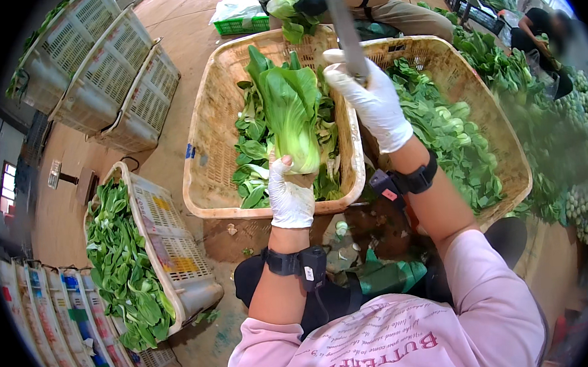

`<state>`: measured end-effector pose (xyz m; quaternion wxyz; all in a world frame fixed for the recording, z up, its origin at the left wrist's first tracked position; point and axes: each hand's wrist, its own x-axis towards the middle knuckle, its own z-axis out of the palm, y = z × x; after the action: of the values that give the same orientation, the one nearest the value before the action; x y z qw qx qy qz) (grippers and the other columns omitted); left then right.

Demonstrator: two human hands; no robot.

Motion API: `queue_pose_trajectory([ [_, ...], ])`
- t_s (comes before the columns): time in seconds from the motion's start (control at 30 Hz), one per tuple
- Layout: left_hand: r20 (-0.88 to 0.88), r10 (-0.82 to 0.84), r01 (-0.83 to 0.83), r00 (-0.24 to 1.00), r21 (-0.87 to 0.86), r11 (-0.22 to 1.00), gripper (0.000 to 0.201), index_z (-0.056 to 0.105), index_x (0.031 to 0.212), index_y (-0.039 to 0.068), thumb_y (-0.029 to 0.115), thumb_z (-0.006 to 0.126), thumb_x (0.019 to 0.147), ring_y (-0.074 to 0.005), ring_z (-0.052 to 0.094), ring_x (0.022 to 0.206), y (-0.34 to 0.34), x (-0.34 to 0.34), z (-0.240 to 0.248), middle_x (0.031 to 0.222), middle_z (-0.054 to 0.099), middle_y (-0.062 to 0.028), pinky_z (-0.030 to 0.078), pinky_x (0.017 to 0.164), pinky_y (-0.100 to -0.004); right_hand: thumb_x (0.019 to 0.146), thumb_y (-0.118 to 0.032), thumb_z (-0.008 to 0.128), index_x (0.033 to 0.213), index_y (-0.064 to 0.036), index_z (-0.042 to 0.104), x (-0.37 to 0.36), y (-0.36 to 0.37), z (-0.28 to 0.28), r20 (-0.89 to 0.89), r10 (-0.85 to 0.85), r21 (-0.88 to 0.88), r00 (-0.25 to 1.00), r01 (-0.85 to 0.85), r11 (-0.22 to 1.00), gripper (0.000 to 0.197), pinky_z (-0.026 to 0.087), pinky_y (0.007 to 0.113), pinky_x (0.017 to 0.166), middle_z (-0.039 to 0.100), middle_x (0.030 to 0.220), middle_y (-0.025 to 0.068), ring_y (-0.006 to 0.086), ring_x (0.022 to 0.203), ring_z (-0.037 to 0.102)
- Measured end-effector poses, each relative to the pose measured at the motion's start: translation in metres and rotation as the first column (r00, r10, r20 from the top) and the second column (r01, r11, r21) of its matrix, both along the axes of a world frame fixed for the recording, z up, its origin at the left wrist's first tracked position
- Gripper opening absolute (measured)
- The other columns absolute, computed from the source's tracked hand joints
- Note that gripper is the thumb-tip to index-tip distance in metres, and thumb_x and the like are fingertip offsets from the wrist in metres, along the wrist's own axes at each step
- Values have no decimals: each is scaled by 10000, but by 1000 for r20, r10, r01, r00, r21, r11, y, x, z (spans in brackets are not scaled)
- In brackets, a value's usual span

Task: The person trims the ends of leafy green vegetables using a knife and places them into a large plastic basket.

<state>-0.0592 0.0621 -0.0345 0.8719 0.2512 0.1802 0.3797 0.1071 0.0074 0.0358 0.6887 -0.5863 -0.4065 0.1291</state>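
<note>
A head of bok choy (294, 115) rests in my left hand (291, 197), gripped near its pale base with the green leaves pointing away from me. It is held over a cream plastic crate (202, 142) with loose leaves lying in it. In my right hand (371, 103), raised over the gap between two crates, is a knife (346, 33) with its blade up, apart from the bok choy. Both hands wear white gloves; the left thumb tip shows bare. The right-hand crate (505, 134) holds many bok choy heads (450, 128).
Stacked crates (98, 67) stand at the far left. Nearer, a tilted white crate (175, 239) is full of greens. Across from me a person's gloved hand (312, 3) holds bok choy beside a green basket (242, 25). Piled greens (504, 73) lie at right, scraps (341, 228) by my feet.
</note>
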Motion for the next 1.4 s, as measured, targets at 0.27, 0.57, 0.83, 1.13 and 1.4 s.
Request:
queue_pose_trajectory([
  [0.27,85,-134,142,987,-94,985,541,522,1213,59,426,531,816,-236,591,773,-6,7,-7,1053,612,-140,488,625,-313,860,-103,673,1010,0,642,39,23,-22,-416,-111,331,903,263,906,184,443,210,674,656,859,-1,51,736,562],
  [0.57,256,-156,202,954,-165,965,595,537,1160,49,538,438,834,-207,491,528,2,6,0,915,578,-149,387,477,-280,824,-79,667,1030,-24,604,23,-38,-83,-178,-30,-72,984,17,997,222,447,224,641,603,868,4,64,784,567],
  [0.83,-191,-333,383,924,428,819,605,456,1272,41,361,656,799,-232,519,1142,-25,42,-8,1248,525,-114,392,1008,-362,843,-199,686,1388,-83,325,-21,-100,-75,-645,165,216,746,-30,976,664,498,243,697,513,1210,34,116,990,558],
  [1.13,-631,-407,743,660,470,476,580,424,1349,-9,245,643,876,-214,505,1167,-65,87,-21,1281,515,-159,392,995,-319,843,-257,675,1322,-104,403,55,-277,-89,-737,-354,-219,575,293,931,572,530,314,683,600,1073,49,154,820,592],
  [1.4,-675,-357,749,645,467,469,378,500,1252,-20,152,574,923,-160,543,1061,-89,143,-28,1176,572,-81,431,942,-290,748,-426,769,1085,-57,472,398,-492,13,-485,-716,-111,502,777,620,581,435,327,404,568,798,111,184,583,546],
])
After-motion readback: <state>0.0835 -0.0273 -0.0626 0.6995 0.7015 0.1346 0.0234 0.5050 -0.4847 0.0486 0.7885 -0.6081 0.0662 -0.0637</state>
